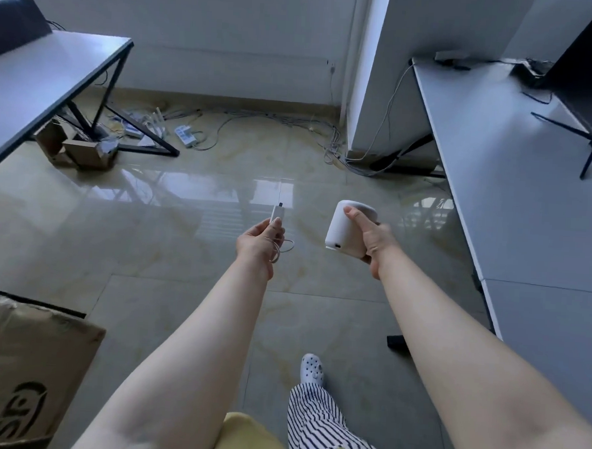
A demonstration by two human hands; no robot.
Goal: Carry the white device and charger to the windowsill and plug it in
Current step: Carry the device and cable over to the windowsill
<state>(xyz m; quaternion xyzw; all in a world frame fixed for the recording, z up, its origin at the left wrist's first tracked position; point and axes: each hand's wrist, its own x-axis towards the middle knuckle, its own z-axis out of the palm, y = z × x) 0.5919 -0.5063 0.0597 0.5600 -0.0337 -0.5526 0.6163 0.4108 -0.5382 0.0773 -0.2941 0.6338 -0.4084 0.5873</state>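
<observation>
**Both pieces in hand, mid-floor, nothing plugged in**

The right hand (372,238) is wrapped around the smooth white cylindrical device (347,228); the left hand (259,243) pinches the small white charger plug (276,213), its thin cord looped beneath. No windowsill in sight, so the carry and plugging seem ahead. Glossy tiled floor (185,218) lies open; grey desks (496,166) edge both sides, tangled floor cables (259,119) ahead.
</observation>
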